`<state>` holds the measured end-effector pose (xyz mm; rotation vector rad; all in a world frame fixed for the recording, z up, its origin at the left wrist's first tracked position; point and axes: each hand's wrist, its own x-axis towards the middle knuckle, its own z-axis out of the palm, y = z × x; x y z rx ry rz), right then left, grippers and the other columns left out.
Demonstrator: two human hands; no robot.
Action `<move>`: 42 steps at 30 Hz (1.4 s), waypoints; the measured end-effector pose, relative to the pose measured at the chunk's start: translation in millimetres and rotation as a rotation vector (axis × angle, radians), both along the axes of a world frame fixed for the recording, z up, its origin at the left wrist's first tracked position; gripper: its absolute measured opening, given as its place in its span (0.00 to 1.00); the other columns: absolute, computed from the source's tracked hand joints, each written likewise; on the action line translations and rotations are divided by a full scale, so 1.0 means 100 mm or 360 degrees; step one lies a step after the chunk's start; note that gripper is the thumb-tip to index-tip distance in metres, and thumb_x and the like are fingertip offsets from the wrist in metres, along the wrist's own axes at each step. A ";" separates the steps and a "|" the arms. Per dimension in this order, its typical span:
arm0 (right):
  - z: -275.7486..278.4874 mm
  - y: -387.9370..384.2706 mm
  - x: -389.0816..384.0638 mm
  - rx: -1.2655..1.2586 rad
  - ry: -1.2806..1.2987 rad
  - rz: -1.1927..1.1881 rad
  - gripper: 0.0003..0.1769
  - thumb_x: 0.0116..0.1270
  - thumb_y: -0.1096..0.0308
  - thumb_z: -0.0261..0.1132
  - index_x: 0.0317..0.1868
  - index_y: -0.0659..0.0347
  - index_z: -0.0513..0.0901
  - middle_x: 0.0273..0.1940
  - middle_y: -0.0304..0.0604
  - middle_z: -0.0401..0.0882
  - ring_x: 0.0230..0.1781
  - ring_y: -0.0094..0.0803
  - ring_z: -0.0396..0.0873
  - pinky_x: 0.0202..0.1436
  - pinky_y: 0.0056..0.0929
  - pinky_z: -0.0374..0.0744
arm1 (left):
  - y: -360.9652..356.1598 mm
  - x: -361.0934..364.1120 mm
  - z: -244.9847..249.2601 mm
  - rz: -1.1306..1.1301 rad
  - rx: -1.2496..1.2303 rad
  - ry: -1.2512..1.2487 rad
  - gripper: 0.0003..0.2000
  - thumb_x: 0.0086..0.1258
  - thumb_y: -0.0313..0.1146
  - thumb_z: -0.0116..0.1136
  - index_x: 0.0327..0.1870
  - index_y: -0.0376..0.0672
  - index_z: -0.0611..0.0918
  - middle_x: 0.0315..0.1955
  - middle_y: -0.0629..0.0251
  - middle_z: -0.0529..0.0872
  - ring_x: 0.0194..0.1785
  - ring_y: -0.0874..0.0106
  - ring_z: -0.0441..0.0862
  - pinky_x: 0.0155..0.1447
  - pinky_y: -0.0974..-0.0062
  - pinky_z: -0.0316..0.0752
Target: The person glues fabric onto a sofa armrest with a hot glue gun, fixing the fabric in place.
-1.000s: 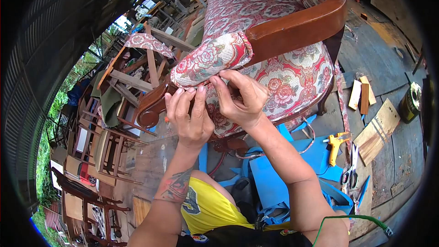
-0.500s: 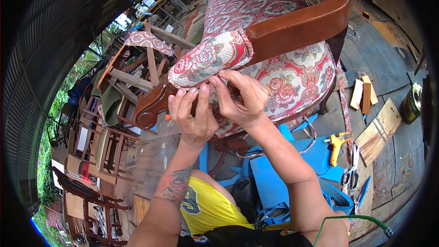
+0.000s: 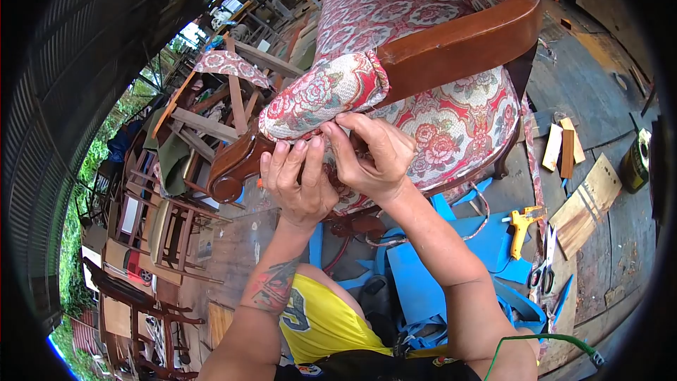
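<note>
A floral fabric armrest pad (image 3: pixel 321 99) covers the front of the sofa's wooden arm (image 3: pixel 458 34). Along the pad's lower edge, my right hand (image 3: pixel 375 154) has thumb and forefinger pinched together on the fabric. Beside it, my left hand (image 3: pixel 300 182) presses its bent fingers against the same edge near the pad's front end; its thumb is mostly hidden. What lies between the fingertips is too small to make out beyond the fabric edge. Below and behind the hands is the flowered seat (image 3: pixel 455 127), and the carved scroll (image 3: pixel 227 188) of the arm shows left of them.
Blue sheet material (image 3: pixel 416 279) lies on the floor at lower right, near a yellow glue gun (image 3: pixel 520 229) and scissors (image 3: pixel 543 271). Wood offcuts (image 3: pixel 585 204) and a can (image 3: pixel 636 162) are farther right. Stacked chair frames (image 3: pixel 166 233) fill the left side.
Both hands stay at the pad's lower edge, with only slight finger movement. The view has shifted very slightly.
</note>
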<state>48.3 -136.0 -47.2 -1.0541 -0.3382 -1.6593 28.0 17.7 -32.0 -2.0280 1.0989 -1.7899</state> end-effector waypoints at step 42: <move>-0.10 -0.38 0.05 -0.0693 0.0022 -0.0344 0.21 0.53 0.68 0.70 0.51 0.54 0.87 0.21 0.32 0.72 0.18 0.28 0.76 0.20 0.30 0.73 | -0.20 -0.04 -0.05 0.0192 -0.0115 -0.0038 0.21 0.73 0.34 0.64 0.67 0.46 0.84 0.61 0.58 0.71 0.73 0.54 0.64 0.80 0.48 0.54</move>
